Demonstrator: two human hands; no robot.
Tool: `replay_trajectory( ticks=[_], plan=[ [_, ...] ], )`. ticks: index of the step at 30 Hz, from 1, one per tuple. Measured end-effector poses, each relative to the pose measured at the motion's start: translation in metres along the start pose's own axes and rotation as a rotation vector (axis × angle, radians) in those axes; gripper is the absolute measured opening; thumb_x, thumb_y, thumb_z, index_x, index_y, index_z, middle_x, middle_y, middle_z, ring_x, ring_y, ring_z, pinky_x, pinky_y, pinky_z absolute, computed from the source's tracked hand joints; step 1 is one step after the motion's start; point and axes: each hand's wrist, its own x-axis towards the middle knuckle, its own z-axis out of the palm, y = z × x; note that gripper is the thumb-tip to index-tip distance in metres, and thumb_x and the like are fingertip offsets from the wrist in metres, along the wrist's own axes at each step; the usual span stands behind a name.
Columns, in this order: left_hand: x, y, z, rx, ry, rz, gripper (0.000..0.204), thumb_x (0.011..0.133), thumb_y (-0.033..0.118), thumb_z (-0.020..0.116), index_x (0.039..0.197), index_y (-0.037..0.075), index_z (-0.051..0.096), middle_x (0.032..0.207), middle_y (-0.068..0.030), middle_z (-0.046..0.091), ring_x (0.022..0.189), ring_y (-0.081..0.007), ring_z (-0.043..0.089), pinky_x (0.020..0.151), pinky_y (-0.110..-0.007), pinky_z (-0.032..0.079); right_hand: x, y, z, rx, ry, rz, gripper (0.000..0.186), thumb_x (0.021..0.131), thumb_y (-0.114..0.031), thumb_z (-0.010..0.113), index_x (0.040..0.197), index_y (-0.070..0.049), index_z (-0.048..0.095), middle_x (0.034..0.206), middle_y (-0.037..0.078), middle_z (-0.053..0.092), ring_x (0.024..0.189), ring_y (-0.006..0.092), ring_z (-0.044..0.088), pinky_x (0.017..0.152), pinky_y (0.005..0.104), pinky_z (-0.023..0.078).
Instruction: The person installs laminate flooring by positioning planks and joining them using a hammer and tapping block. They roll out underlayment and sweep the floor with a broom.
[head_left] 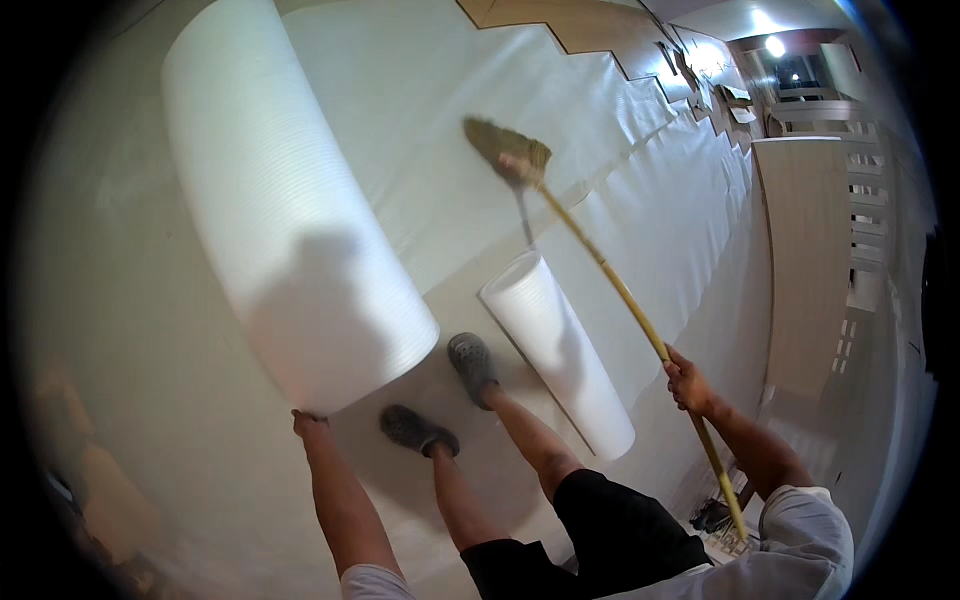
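A broom with a long bamboo handle (620, 284) slants across the floor, its straw head (508, 148) toward the far side. My right hand (688, 383) is wrapped round the upper part of the handle, whose end runs back past my forearm. At the near lower end of a large white foam roll (280, 190), my left hand (308, 420) is closed on the edge, its fingers partly hidden. Between this roll and the broom lies a smaller white foam roll (565, 360). My shadow falls on the large roll.
White sheeting (660, 215) covers much of the floor, with wood planks (560, 22) in stepped rows at its far edge. A pale board (808, 270) stands along the right. My feet in grey clogs (415, 430) are between the two rolls.
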Motion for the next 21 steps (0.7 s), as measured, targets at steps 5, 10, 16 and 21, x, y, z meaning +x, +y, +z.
replay_trajectory(
  ticks=[5,10,16,21],
  plan=[
    [0.031,0.006,-0.022,0.086,-0.111,0.043,0.049,0.109,0.036,0.034,0.143,0.003,0.047,0.146,-0.0137,0.05,0.128,-0.0353,0.052,0.108,-0.054,0.045,-0.014,0.007,-0.02,-0.215,-0.048,0.066,0.051,0.106,-0.032,0.044,0.155,-0.024,0.035,0.067,-0.001,0.043,0.05,0.011,0.041,0.043,0.0286,0.044],
    [0.059,0.018,-0.035,0.083,-0.298,0.033,0.052,0.11,0.035,0.028,0.147,0.0,0.041,0.149,-0.0152,0.046,0.132,-0.0364,0.047,0.112,-0.056,0.04,-0.049,-0.014,-0.05,-0.198,0.074,0.053,0.06,0.103,-0.046,0.053,0.155,-0.022,0.038,0.066,-0.002,0.042,0.051,0.0088,0.042,0.044,0.0269,0.039],
    [0.031,0.004,-0.032,0.032,-0.269,-0.042,0.054,0.11,0.037,0.029,0.147,0.001,0.041,0.15,-0.0149,0.045,0.131,-0.0353,0.048,0.112,-0.053,0.04,-0.003,-0.03,-0.063,-0.009,0.156,-0.12,0.058,0.104,-0.046,0.048,0.156,-0.023,0.035,0.065,-0.003,0.042,0.049,0.0077,0.04,0.042,0.0261,0.04],
    [0.04,-0.009,-0.039,-0.09,-0.216,0.068,0.047,0.108,0.034,0.035,0.141,0.003,0.048,0.142,-0.0133,0.052,0.128,-0.032,0.051,0.109,-0.049,0.043,0.091,-0.041,-0.056,-0.047,0.104,-0.138,0.055,0.106,-0.042,0.044,0.157,-0.025,0.031,0.063,-0.001,0.043,0.044,0.0101,0.041,0.039,0.0284,0.043]
  ],
)
